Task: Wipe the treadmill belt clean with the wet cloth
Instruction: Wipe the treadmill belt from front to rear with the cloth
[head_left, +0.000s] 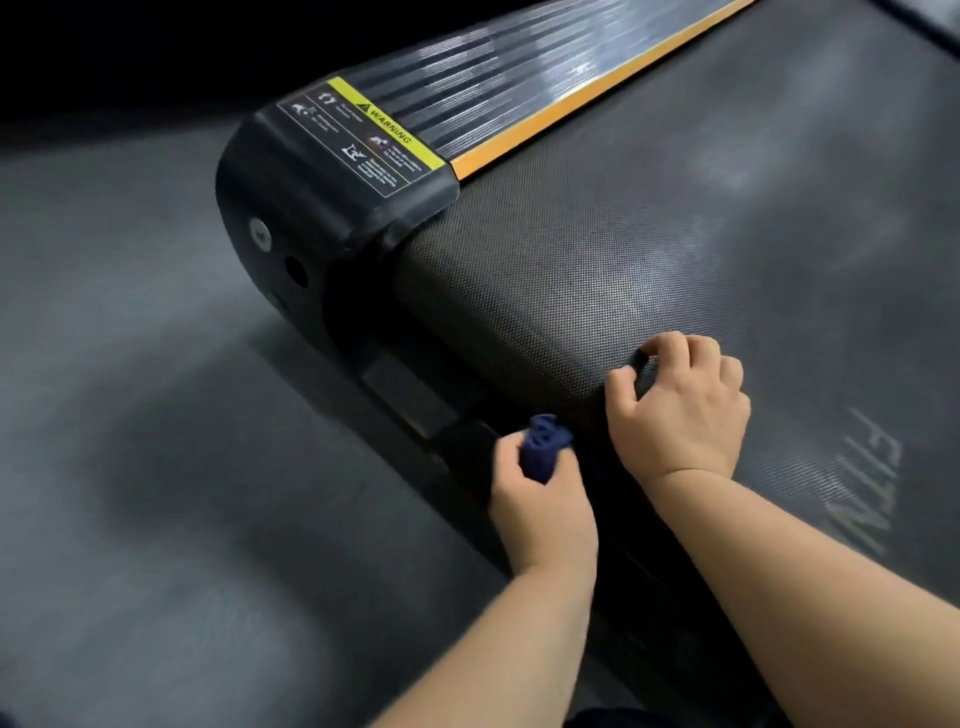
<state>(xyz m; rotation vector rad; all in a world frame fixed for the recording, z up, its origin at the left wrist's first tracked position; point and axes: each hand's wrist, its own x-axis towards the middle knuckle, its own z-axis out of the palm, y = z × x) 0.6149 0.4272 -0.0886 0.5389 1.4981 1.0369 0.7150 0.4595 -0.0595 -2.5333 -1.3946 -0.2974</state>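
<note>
**Work surface.** The treadmill belt is a dark, finely textured band running from the upper right down to the rear roller, where it curves under. Pale smeared patches show on its upper right part. Light lettering is printed on the belt near the right edge; it is cut off and cannot be read in full.

**Adjacent parts.** A ribbed side rail runs along the belt's left edge, separated from it by an orange strip. The rail ends in a rounded black end cap that carries a warning label with a yellow band. The machine stands on a dark grey floor.

**Cloth.** The wet cloth is dark blue and bunched into a compact wad. It is off the belt – held just below and in front of the rear roller, near the lower frame.

**Left hand.** The left hand grasps the cloth, fingers wrapped round it, with the wad protruding above the fist. The forearm enters from the lower edge.

**Right hand.** The right hand sits on the belt at the rear curve, back of the hand up, fingers curled under with their tips on the textured surface. Nothing shows in its grasp – the hand is clenched against the belt. The two hands are close together but apart.
</note>
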